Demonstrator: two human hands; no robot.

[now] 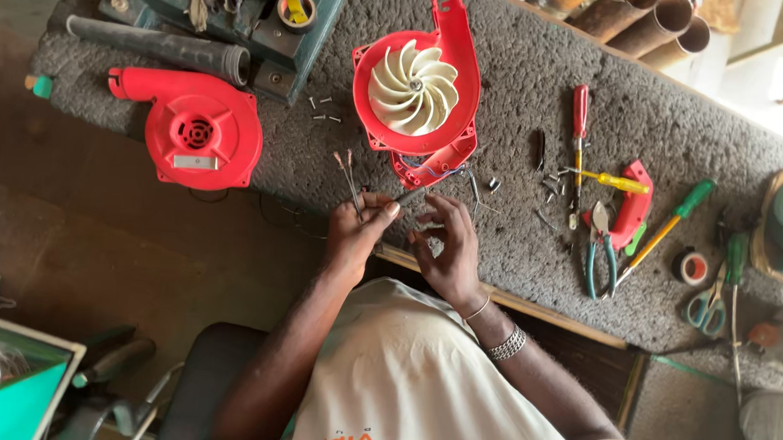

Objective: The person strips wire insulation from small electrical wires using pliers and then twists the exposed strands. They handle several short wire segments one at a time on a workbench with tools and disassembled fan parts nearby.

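My left hand (355,231) pinches a thin dark cable (411,194) at the near edge of the bench. Two bare-ended wires (348,169) stick up from its fingers. The cable runs to an opened red blower housing (416,92), which shows a cream fan wheel (414,87). My right hand (445,248) is just right of the left, fingers spread and curled, fingertips close to the cable. It grips nothing I can make out. A second, closed red blower (195,129) lies to the left.
The bench is covered in grey carpet (524,84). Loose screws (324,109), screwdrivers (580,123), pliers (600,249), a red handle shell (633,206), a tape roll (693,267) and scissors (713,295) lie on it. A dark hose (159,47) lies at the back left.
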